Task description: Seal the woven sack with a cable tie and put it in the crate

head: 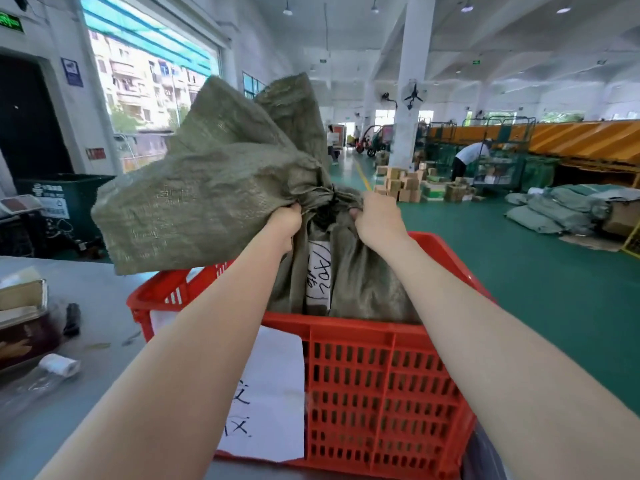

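Left hand: Now I see my left hand with its fingers curled tight on the gathered neck of the olive-green woven plastic sack, on the left side of the cinch.
Right hand: my right hand has its fingers closed on the same neck from the right, knuckles up; both fists sit just beside each other with the neck between them.
Tie: a thin dark band wraps the bunched neck between my fists; I take it for the cable tie, though it is too small for me to make out any detail.
Sack: its lower body stands inside the crate, while the loose top above the cinch flops up and over to the left, past the crate's rim.
Label: one white strip with black handwriting runs down the front of the sack, below my hands.
Crate: one red-orange slotted plastic crate rests on the grey surface; I count one sack in it.
Paper: one white sheet with black handwritten marks hangs on the crate's near wall.
Surface clutter: at the left edge I see one clear plastic bottle with a white cap lying on its side and one small black object.
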{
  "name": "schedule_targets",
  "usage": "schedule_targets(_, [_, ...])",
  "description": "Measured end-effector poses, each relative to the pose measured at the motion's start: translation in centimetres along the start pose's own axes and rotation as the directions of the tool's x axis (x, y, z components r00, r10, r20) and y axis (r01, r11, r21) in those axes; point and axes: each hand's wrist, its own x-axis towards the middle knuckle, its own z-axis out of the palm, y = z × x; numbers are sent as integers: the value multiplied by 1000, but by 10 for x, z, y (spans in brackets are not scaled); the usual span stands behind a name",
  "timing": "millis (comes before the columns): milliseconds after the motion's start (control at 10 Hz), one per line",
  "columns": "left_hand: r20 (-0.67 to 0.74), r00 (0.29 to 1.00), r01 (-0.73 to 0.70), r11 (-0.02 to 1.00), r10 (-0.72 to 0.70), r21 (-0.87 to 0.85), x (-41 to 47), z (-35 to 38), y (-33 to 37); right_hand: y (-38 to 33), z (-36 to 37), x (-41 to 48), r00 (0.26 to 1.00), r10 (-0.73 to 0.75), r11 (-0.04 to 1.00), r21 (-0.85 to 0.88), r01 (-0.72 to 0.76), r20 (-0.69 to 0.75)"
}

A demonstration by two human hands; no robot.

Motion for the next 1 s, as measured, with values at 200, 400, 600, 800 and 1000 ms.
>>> schedule_targets(200, [80, 996, 26, 977, -43, 211, -3, -4, -10, 15, 13, -12, 991, 69, 994, -91, -58, 115])
schedule_targets(400, [217, 948, 109, 875, -235, 472, -31, -15, 14, 10, 0, -15, 977, 100, 992, -96, -83, 189])
schedule_targets(600, [279, 909, 47, 741, -311, 670, -65, -41, 64, -13, -27, -15, 994, 55, 997, -64, -49, 98])
schedule_targets(800, [336, 942, -126, 954, 29, 271, -96, -63, 117, -49, -75, -16, 990, -132, 991, 18, 133, -51])
schedule_targets(1000, [146, 954, -272, 961, 264, 39, -133, -87, 147, -85, -111, -31, 970, -194, 960, 178, 218, -145])
